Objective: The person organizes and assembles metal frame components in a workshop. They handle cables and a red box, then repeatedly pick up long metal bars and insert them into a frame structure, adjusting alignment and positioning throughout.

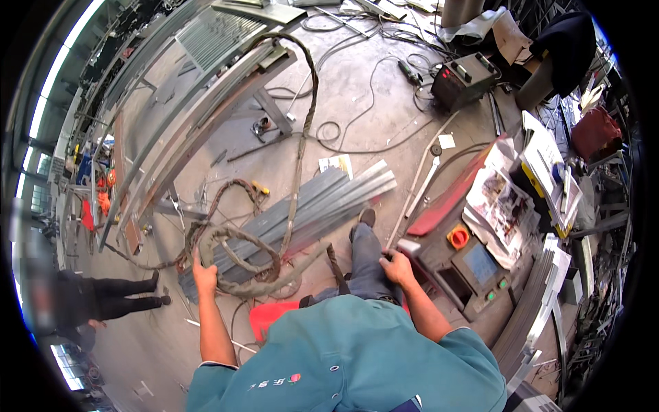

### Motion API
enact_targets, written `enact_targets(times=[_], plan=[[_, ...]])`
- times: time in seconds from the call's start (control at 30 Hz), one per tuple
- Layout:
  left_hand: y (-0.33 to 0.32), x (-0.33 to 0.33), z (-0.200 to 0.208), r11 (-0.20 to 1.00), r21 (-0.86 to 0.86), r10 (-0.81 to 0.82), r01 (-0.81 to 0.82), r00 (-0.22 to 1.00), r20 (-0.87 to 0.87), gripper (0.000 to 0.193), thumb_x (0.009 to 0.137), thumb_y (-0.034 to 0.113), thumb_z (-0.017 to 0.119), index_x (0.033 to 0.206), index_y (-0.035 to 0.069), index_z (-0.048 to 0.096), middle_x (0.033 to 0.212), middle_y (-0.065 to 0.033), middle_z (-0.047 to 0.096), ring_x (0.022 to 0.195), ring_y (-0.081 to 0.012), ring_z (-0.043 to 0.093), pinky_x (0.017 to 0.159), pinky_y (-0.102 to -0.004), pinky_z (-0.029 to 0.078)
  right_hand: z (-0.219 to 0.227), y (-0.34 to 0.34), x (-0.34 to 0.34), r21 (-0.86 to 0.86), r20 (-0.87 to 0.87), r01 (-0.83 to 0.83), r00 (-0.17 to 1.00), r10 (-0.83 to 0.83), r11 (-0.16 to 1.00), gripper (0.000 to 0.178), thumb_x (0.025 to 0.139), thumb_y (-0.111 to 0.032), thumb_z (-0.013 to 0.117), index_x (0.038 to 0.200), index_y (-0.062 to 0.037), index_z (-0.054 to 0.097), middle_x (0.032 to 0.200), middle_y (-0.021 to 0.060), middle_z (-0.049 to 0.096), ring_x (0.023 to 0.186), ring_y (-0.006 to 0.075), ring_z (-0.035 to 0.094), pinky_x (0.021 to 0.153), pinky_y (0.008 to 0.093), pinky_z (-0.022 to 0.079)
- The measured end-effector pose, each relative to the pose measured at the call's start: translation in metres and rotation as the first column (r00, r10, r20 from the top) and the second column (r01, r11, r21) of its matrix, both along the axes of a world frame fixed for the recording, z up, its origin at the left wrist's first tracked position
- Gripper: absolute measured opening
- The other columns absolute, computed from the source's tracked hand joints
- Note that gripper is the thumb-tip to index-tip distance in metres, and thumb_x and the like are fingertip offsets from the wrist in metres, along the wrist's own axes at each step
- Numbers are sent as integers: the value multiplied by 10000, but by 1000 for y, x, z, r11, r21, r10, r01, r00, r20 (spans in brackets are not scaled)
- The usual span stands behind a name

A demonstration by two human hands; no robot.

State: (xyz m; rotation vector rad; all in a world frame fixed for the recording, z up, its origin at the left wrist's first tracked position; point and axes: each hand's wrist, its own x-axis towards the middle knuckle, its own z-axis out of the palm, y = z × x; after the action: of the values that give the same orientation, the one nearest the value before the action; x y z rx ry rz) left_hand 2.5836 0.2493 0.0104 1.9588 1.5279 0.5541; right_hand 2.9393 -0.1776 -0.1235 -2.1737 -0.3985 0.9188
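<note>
My left hand is closed around a thick, cloth-wrapped cable at the left side of its loose coil. From the coil the cable runs up and away toward a long metal frame. My right hand rests by my right thigh, beside the control machine. Its fingers are curled; whatever they hold, if anything, I cannot make out. Beyond the coil lies a bundle of grey metal profiles, with my shoe against its right part.
Steel beams on a stand fill the upper left. A dark power box stands at the far right, with thin cables across the floor. Papers cover part of the control machine. Another person stands at the left.
</note>
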Motion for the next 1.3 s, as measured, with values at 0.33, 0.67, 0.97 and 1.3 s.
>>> enact_targets(times=[0.33,0.67,0.97,1.3], plan=[[126,118,-21,985,-81,108,-150,917,-384,779,656,2,611,1423,100,513,1109,-273,670,1051,-388,650,923,-417,488,6,98,178,-63,-169,21,985,-31,998,486,823,-305,642,1205,-6,665,1141,241,685,1107,345,658,975,397,500],[154,283,-54,969,-86,189,-233,915,-356,731,677,97,644,1397,178,540,1062,-241,685,1013,-410,646,907,-453,510,20,186,381,129,2,16,1000,-17,991,452,876,-174,635,1248,79,607,902,122,701,756,147,643,676,283,513],[137,464,-139,910,-233,260,-344,909,-326,588,773,106,596,1357,174,566,1122,-221,676,1044,-407,642,895,-483,520,93,440,568,161,28,-377,926,377,912,439,885,-143,615,1260,84,587,1168,221,678,1100,254,645,951,342,488],[139,587,-142,682,-244,608,-689,720,-335,563,798,121,595,1355,177,535,1167,-148,654,1059,-371,637,864,-481,528,66,767,750,164,331,-823,565,756,543,508,834,-175,587,1255,109,575,847,132,688,717,156,628,636,286,514]])
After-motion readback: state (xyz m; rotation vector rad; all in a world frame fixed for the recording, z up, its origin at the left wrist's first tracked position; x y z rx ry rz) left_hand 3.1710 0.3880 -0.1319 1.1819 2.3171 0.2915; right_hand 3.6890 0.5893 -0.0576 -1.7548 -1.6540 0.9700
